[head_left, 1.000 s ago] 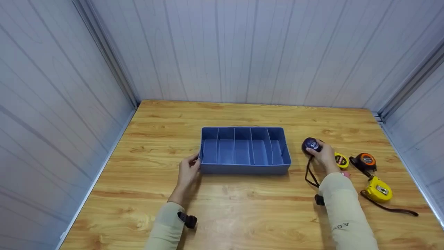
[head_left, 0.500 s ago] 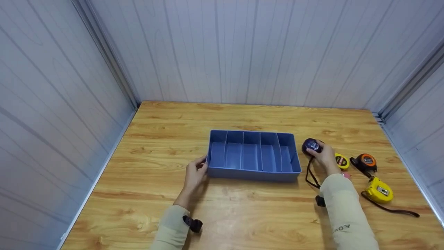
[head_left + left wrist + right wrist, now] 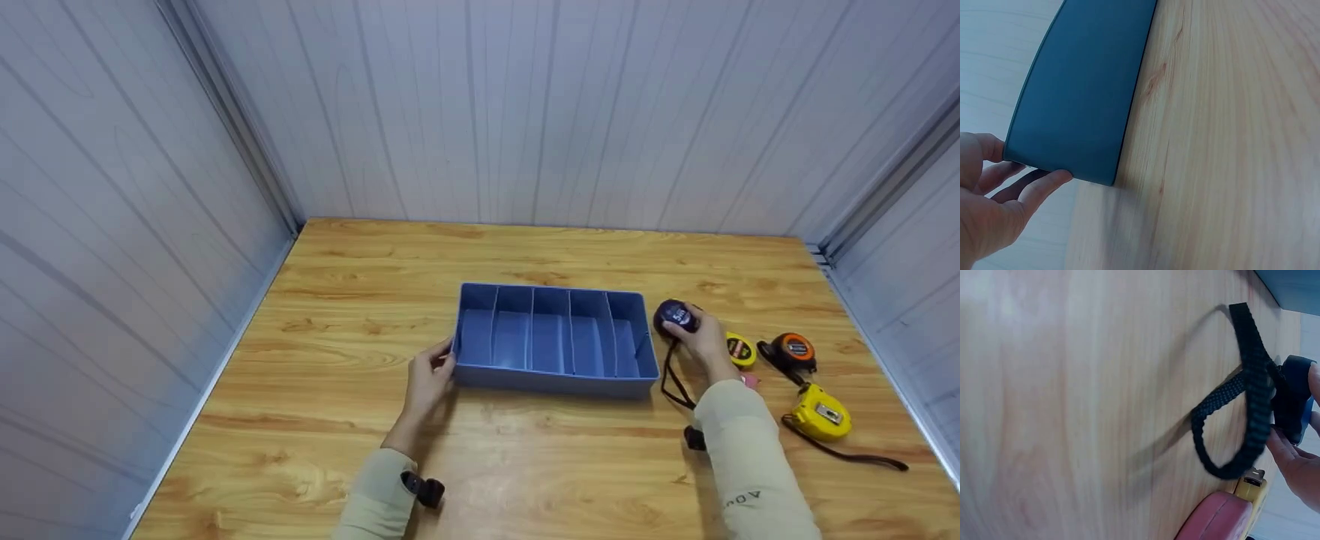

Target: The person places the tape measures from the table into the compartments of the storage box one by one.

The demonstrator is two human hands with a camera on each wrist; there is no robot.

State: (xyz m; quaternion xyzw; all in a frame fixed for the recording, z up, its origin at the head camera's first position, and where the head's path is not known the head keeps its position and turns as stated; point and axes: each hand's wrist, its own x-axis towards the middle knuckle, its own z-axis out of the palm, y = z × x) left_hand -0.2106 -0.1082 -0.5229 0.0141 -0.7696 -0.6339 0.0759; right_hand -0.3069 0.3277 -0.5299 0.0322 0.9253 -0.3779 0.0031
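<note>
A blue box [image 3: 555, 384] with several compartments stands slightly angled in mid-table, its compartments bare. At its left end my left hand [image 3: 429, 381] grips the end wall; in the left wrist view the thumb [image 3: 1044, 188] presses low on that end, with other fingers up by the rim. Just right of the box, my right hand [image 3: 705, 337] holds a dark tape measure [image 3: 673, 315] marked 5m. Its black wrist strap [image 3: 1255, 399] hangs in a loop in the right wrist view, casting a shadow on the table.
Beyond the right hand lie a small yellow tape measure [image 3: 740, 350], an orange and black one [image 3: 793, 351] and a larger yellow one [image 3: 819, 412] with a dark strap. A pink tape measure [image 3: 1216, 517] is partly under the right forearm. Pale panel walls [image 3: 495, 112] enclose the wooden table.
The box has slid right and a little nearer with my left hand, turning slightly, so its right end is now close to the dark tape measure. The right hand stays almost in place.
</note>
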